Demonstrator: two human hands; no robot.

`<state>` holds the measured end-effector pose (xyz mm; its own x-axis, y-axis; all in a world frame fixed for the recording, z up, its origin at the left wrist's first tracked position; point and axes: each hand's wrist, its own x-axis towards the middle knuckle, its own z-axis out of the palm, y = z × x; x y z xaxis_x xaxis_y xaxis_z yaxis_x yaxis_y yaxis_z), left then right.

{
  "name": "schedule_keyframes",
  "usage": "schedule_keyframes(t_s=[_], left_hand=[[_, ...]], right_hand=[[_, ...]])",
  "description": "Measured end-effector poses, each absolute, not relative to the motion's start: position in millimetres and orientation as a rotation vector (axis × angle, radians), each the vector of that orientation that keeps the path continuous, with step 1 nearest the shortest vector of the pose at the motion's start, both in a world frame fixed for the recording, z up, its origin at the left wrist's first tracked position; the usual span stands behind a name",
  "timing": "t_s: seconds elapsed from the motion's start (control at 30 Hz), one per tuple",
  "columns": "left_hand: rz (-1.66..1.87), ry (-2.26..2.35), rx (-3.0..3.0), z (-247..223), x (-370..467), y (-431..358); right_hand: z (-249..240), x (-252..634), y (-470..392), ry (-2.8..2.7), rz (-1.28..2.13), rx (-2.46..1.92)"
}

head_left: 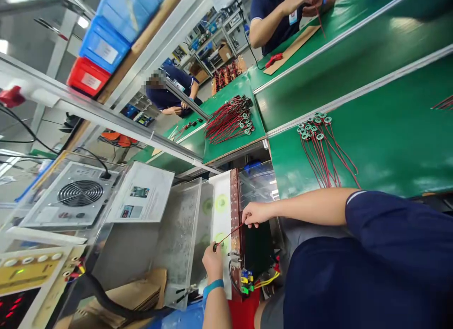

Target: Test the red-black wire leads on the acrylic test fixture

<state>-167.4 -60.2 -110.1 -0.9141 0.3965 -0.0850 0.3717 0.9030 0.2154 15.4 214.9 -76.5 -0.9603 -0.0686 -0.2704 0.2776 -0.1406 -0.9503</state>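
My left hand (pixel 213 259), with a blue band at its wrist, is closed on a small dark round part over the white strip (pixel 222 182) of the fixture. From that part a thin red wire (pixel 230 234) runs up and right to my right hand (pixel 255 214). The fingers of my right hand are pinched on the wire's other end, beside the brown perforated bar (pixel 235 197). On the green table to the right lies a bunch of round parts with red wires (pixel 323 154).
A larger wire pile (pixel 230 119) lies farther back. Two people work across the tables. A clear acrylic panel (pixel 180 234), a fan unit (pixel 80 193) and an instruction sheet (pixel 140 192) stand left. Terminals with yellow wires (pixel 247 281) sit near my lap. A metal frame crosses the upper left.
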Motion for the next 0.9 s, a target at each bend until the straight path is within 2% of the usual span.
schedule_keyframes(t_s=[0.3, 0.57, 0.73, 0.9], left_hand=[[0.291, 2.883, 0.582, -132, -176, -62], [0.285, 2.799, 0.63, -123, -170, -53], [0.356, 2.772, 0.558, -108, -167, -51], [0.571, 2.927, 0.39, -72, -135, -51]], right_hand=[[-92, 6, 213, 1.329, -2.467, 0.215], [-103, 6, 213, 1.451, -2.397, 0.151], [-99, 5, 215, 1.456, -2.407, 0.192], [-96, 3, 218, 1.324, -2.449, 0.203]])
